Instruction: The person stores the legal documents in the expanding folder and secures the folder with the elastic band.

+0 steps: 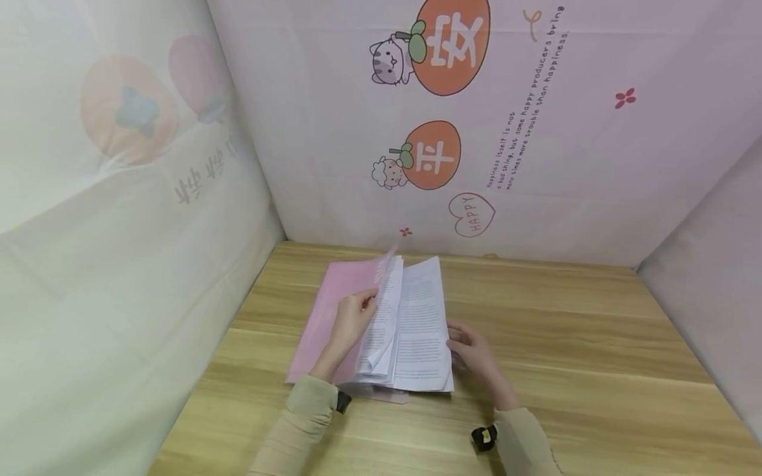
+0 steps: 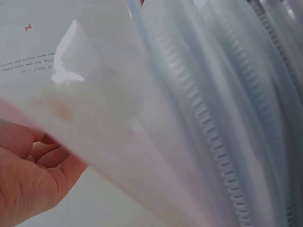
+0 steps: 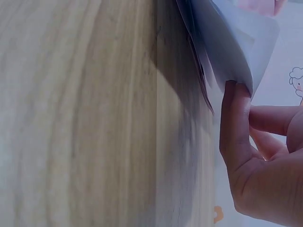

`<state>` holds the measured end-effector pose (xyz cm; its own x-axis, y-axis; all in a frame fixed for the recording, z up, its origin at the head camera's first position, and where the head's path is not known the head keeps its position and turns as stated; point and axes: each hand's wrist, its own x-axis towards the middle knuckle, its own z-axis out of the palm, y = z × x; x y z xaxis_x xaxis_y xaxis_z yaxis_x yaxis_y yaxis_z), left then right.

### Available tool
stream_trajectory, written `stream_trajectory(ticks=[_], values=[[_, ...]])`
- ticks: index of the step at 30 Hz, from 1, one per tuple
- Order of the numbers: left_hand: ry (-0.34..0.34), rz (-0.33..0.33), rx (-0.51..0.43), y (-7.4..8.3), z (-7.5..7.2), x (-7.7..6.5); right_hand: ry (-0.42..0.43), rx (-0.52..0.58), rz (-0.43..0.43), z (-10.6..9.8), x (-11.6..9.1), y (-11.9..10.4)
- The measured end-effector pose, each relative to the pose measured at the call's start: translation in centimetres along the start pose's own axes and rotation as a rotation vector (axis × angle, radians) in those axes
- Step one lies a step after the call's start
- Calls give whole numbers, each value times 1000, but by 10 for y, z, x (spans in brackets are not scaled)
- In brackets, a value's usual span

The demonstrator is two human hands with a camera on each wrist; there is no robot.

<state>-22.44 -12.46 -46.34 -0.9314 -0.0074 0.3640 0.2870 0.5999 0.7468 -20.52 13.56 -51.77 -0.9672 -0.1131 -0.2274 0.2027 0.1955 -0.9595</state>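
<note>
A pink translucent folder (image 1: pixel 324 297) lies spread on the wooden table, with printed sheets (image 1: pixel 421 330) at its right side. My left hand (image 1: pixel 352 317) grips the raised pink cover by its edge, fingers curled. In the left wrist view, this hand (image 2: pixel 38 175) is at the edge of the see-through cover (image 2: pixel 104 123), beside clear sleeves (image 2: pixel 227 118) with ridged strips. My right hand (image 1: pixel 476 354) is at the sheets' right edge. The right wrist view shows its fingertips pinching the paper (image 3: pixel 236 52), which bends upward there.
The wooden table (image 1: pixel 565 330) extends to the right of the folder. White printed fabric (image 1: pixel 333 132) stands behind it, and more fabric (image 1: pixel 119 264) borders the left. Small black devices (image 1: pixel 484 437) are strapped at both wrists.
</note>
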Motion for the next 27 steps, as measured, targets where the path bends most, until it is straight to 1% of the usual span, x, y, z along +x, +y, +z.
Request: stream_trajectory(ticks=[4,14,20,27], values=[[4,5,6,-1,0,1,19,-12,2,6,2,-2],[12,32,7,0,1,1,-15,19,-27,18,8,-5],[-1,12,15,0,0,1,-6,30,-22,27,11,-6],[-7,-2,10,-1,0,0,-53,34,-49,40,14,-8]])
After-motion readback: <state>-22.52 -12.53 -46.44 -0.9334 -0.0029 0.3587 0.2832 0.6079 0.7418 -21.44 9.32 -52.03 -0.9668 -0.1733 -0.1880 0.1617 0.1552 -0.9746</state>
